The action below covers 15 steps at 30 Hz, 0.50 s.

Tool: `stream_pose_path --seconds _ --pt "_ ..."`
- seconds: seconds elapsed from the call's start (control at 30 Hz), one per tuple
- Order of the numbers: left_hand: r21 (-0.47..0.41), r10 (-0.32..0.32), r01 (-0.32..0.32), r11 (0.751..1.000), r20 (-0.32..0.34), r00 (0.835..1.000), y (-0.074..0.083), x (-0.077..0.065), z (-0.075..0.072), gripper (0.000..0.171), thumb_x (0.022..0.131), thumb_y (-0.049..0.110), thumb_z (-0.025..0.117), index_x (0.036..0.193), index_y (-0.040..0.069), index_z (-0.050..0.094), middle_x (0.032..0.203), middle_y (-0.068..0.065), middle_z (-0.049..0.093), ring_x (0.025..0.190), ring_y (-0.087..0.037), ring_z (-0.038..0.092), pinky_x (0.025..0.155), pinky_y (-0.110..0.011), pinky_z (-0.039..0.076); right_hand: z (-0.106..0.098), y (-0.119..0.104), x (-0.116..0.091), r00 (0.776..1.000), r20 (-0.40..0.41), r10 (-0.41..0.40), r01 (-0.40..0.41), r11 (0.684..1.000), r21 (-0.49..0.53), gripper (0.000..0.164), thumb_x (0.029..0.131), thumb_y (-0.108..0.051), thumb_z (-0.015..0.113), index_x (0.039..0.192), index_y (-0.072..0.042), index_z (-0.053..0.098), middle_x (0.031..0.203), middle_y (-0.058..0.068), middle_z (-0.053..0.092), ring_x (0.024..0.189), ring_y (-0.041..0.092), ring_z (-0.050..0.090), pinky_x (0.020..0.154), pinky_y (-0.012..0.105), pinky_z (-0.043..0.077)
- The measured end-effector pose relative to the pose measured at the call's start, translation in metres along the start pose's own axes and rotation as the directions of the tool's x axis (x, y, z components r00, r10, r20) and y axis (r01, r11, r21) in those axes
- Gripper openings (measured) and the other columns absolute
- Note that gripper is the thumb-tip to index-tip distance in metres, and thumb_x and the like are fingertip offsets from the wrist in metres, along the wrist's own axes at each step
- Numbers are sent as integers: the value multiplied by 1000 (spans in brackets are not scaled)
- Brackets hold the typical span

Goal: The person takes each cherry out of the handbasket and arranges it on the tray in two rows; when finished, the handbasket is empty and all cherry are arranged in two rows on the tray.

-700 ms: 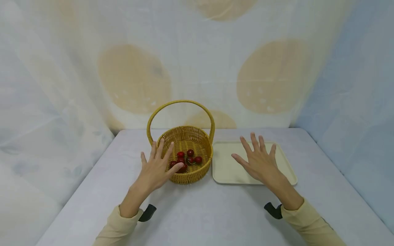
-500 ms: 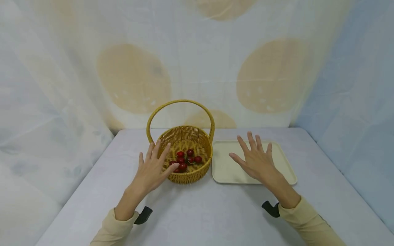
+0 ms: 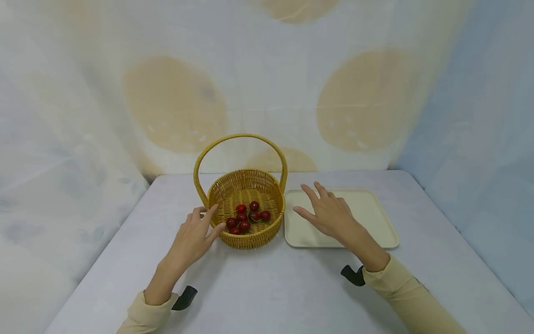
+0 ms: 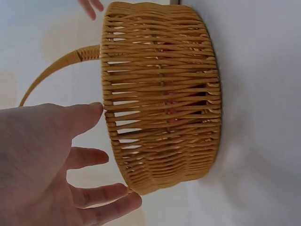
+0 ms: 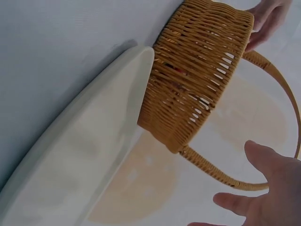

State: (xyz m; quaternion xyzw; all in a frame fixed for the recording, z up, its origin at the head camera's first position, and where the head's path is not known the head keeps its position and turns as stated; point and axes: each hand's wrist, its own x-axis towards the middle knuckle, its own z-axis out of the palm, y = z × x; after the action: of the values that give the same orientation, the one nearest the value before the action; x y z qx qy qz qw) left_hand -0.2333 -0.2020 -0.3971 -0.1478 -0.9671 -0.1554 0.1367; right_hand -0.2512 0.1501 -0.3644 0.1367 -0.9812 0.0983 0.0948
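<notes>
A yellow wicker basket [image 3: 252,240] with a tall arched handle stands on the table, with several dark red cherries [image 3: 244,226] lying toward its near side. At the basket's left side is my left hand [image 3: 192,239], fingers spread and slightly bent. In the left wrist view, the thumb and fingertips of that hand [image 4: 42,160] are right at the basket's rim. My right hand [image 3: 331,215] hovers over a cream rectangular tray [image 3: 371,211] with fingers loosely bent and nothing held. The right wrist view shows its thumb and finger [image 5: 265,160] apart, overlapping the basket handle.
The tray stands just right of the basket, its edge close to the basket wall [image 5: 197,70]. A white cloth covers the table [image 3: 267,287]. Patterned curtains [image 3: 271,93] hang behind and at both sides. A black strap piece [image 3: 185,298] sticks out from the left sleeve.
My left hand has drawn left and lower, from over the cherries to the basket's left rim. My right hand has moved left over the tray, and both hands' fingers have bent more.
</notes>
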Motion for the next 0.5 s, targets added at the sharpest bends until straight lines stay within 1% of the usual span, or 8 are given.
stream_pose_path --seconds 0.13,0.27,0.3,0.4,0.5 --pt "-51 -17 17 999 6 1000 -8 2 3 55 99 36 56 145 8 46 133 -27 48 109 -38 57 75 -50 55 -1 -6 7 999 45 -17 15 999 41 72 95 -63 47 152 -22 33 153 21 38 124 49 53 80 62 54" --pt "-135 -28 28 991 3 1000 -17 7 6 51 100 33 57 142 6 49 132 -28 48 100 -37 61 69 -46 56 1 -12 14 996 84 -27 19 996 89 71 94 -60 52 152 -22 34 150 19 41 120 45 57 77 60 55" --pt "-153 -31 31 988 5 1000 -19 8 7 50 100 33 57 141 5 50 132 -27 48 100 -37 62 69 -46 56 2 -14 15 996 89 -28 19 995 97 72 94 -59 53 152 -23 34 150 19 41 118 44 59 78 60 55" --pt "-223 -57 60 973 23 998 -26 11 10 52 100 35 55 142 4 49 133 -26 49 106 -37 62 76 -47 56 4 -17 20 994 96 -41 31 994 106 71 94 -56 57 151 -22 35 149 19 43 110 42 63 77 59 56" --pt "-304 -80 86 949 33 996 -33 13 15 53 101 36 53 142 4 48 134 -25 49 115 -37 61 86 -51 56 6 -21 23 993 105 -55 44 994 103 69 94 -53 59 150 -21 36 146 19 46 100 39 66 74 55 57"
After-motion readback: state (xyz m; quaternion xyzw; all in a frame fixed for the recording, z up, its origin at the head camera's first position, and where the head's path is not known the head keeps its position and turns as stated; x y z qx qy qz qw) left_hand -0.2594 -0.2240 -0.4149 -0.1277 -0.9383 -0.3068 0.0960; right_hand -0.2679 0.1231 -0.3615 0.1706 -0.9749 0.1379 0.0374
